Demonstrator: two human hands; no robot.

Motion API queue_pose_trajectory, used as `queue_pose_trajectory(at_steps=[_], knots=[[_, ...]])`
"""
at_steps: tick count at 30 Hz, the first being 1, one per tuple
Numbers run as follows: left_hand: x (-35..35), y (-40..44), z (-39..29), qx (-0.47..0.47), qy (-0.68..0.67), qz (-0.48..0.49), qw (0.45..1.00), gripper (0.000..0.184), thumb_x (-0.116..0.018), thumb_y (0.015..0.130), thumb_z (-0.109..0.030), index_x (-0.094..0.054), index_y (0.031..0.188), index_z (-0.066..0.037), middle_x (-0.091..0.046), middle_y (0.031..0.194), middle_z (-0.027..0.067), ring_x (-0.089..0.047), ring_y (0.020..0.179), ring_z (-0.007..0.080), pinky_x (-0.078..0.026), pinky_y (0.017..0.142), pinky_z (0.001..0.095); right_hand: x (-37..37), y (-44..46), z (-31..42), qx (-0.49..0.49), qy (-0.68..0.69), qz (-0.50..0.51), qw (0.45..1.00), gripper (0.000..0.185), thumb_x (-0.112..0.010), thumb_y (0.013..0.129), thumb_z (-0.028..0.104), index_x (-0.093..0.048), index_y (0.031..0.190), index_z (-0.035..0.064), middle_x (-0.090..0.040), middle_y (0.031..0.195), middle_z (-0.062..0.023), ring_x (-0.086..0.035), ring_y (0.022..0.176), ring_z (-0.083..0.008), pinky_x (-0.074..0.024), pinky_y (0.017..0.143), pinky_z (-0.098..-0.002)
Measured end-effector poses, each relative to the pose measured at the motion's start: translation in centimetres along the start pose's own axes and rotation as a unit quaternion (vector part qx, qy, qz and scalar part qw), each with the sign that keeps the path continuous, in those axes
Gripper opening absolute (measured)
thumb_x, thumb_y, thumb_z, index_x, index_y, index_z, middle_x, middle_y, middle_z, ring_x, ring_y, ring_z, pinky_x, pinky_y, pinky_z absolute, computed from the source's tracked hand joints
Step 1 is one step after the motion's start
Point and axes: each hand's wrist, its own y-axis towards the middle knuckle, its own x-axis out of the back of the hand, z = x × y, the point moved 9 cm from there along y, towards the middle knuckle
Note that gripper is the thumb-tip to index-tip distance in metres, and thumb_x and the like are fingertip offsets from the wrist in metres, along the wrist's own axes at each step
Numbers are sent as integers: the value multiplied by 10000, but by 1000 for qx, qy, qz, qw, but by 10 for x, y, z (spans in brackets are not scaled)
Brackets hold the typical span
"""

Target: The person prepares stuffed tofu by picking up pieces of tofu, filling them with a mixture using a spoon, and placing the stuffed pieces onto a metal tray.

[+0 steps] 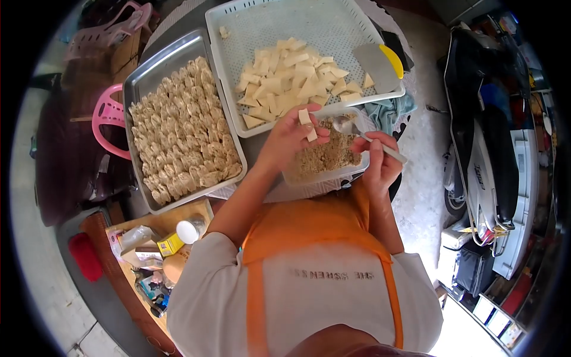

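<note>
My left hand point(290, 138) pinches a small pale cream piece point(305, 117), its exact kind unclear, above the near edge of a large white perforated tray point(369, 27). In that tray lies a heap of similar flat, angular cream pieces point(291, 77). Closed around the handle of a metal spoon point(386, 151), my right hand point(380, 165) hovers over a clear plastic tub point(324, 177). Crumbly brown filling point(329, 153) covers the inside of the tub. The spoon's bowl is close to my left fingers.
Rows of beige filled pieces point(181, 128) cover a metal tray point(140, 77) on the left. A grey scraper with a yellow edge point(380, 66) rests on the white tray's right side, near a teal cloth point(389, 113). A pink chair point(107, 122) and a wooden box of packages point(202, 209) stand leftward.
</note>
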Motion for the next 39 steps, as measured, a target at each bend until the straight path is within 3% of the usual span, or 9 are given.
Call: queue_pose_trajectory(at_steps=[9,12,15,22,25,28,31,35,39], knots=[[-6,-4,24,10,39,56,998,447,-382,917,28,-429,1342,-104,-559,1189,69,-537,1140,165,-466,963,344,-40,-20,38,197,-173,138,955,87,-527,835,-44,-611,832,-22,-621,714,-108,-611,599,-211,-488,567,-272],[-5,-3,23,-22,80,40,996,472,-379,891,53,-465,1322,-120,-592,1134,28,-539,901,73,-447,707,204,-42,-25,31,198,-173,145,954,84,-533,822,-58,-607,837,-21,-616,708,-109,-608,589,-222,-488,558,-275],[-5,-3,20,-41,132,39,990,483,-385,877,63,-493,1308,-126,-618,1070,28,-517,820,50,-384,636,178,-44,-28,22,188,-187,162,951,131,-589,770,-60,-614,884,-2,-639,773,-127,-634,651,-288,-519,593,-328],[-7,0,25,-69,187,60,978,464,-369,872,77,-529,1270,-103,-611,1045,32,-532,835,81,-439,717,209,-62,-31,18,252,-218,167,928,113,-551,833,-69,-604,921,-22,-649,776,-122,-639,644,-227,-513,593,-295],[-4,0,22,-62,151,34,986,436,-365,881,81,-537,1246,-85,-600,1070,46,-554,901,94,-447,750,217,-47,-19,-5,142,-138,165,966,121,-500,903,-12,-616,932,-34,-668,805,-116,-649,671,-183,-525,624,-288],[-2,-4,10,-89,92,-19,992,372,-378,895,77,-545,1200,-55,-592,1105,64,-568,976,111,-456,788,219,-11,-1,-46,-118,27,12,993,114,-549,868,42,-648,868,-16,-657,779,-141,-663,726,-293,-516,618,-347],[3,-3,2,-138,69,-41,987,302,-398,905,66,-546,1152,-27,-587,1128,75,-573,1014,131,-469,841,235,-24,10,-70,-71,-267,166,947,314,-454,981,140,-650,857,-71,-682,786,-117,-657,695,-152,-527,647,-268],[5,-4,1,-135,57,-46,988,255,-408,909,56,-547,1113,-6,-579,1137,81,-577,1008,147,-479,902,267,-83,-26,-100,-215,-131,391,885,320,-451,986,165,-642,910,-80,-682,787,-120,-664,699,-164,-533,663,-262],[9,-6,0,-146,51,-48,987,235,-412,921,4,-539,1119,5,-577,1178,92,-558,1081,165,-448,989,338,-86,-35,-100,-302,23,366,880,282,-463,980,175,-611,1020,-61,-679,823,-118,-674,715,-190,-539,665,-277]])
